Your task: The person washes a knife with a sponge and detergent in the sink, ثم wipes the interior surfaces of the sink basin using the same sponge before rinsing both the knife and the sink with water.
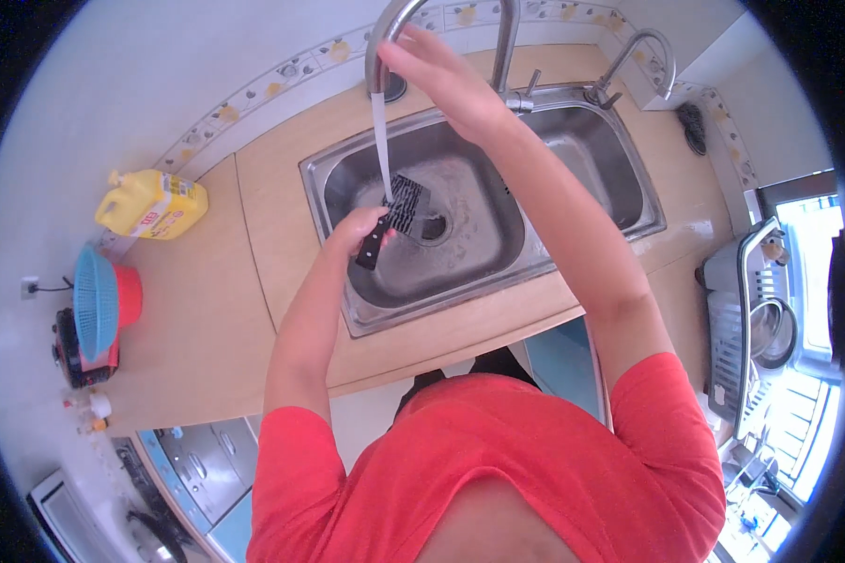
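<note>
My left hand [359, 229] grips the black riveted handle of a cleaver [410, 200], its wet, dark-patterned blade angled over the left sink basin [486, 246]. A stream of water [381, 144] falls from the curved metal faucet spout [378, 70] onto the blade near the handle. Up at the spout, my right hand [458, 88] has its fingers stretched out against or just beside the metal; whether it presses on it cannot be made out. Part of the drain [434, 228] shows beyond the blade's edge.
A second basin [591, 169] and a smaller tap [637, 53] lie to the right. On the left stand a yellow jug [156, 204], a blue strainer [95, 302] and a red container [129, 295]. A dish rack [729, 331] with bowls sits at far right.
</note>
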{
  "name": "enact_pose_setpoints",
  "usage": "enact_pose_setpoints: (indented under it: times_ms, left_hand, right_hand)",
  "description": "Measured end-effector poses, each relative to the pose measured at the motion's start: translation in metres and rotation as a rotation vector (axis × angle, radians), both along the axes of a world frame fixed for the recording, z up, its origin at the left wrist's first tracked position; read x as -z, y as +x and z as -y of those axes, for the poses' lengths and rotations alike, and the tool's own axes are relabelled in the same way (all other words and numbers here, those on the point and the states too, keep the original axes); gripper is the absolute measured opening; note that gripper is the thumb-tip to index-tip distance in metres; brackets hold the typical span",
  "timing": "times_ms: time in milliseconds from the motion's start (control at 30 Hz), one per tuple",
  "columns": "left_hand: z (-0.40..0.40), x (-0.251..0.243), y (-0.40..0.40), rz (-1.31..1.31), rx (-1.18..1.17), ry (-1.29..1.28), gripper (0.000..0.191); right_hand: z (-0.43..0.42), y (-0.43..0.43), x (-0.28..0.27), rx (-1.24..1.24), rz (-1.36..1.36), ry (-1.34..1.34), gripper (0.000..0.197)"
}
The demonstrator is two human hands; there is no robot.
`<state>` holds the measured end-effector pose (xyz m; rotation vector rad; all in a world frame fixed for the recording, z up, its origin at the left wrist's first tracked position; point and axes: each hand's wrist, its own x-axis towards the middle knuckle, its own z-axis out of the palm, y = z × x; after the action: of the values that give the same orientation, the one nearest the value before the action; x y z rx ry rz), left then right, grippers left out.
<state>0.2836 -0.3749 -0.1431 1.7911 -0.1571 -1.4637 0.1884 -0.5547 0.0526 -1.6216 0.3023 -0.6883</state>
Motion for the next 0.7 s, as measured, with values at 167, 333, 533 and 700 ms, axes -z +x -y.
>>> enact_pose_setpoints:
  times_ms: [167, 333, 533, 700]
  left_hand:
    - [0.031, -0.025, 0.002, 0.072, 0.107, 0.013, 0.030]
    - [0.059, -0.019, 0.005, 0.015, 0.245, -0.087, 0.018]
    - [0.100, -0.032, -0.005, -0.126, 0.335, -0.059, 0.017]
    - [0.092, -0.052, 0.006, 0.138, 0.639, -0.044, 0.017]
  right_hand:
    - [-0.008, 0.009, -0.016, -0.181, 0.059, 0.202, 0.039]
    - [-0.009, -0.008, -0.018, -0.231, 0.053, 0.231, 0.037]
    - [0.005, -0.025, -0.008, -0.294, -0.011, 0.161, 0.040]
    - [0.022, -0.058, 0.043, -0.260, -0.280, 0.334, 0.036]
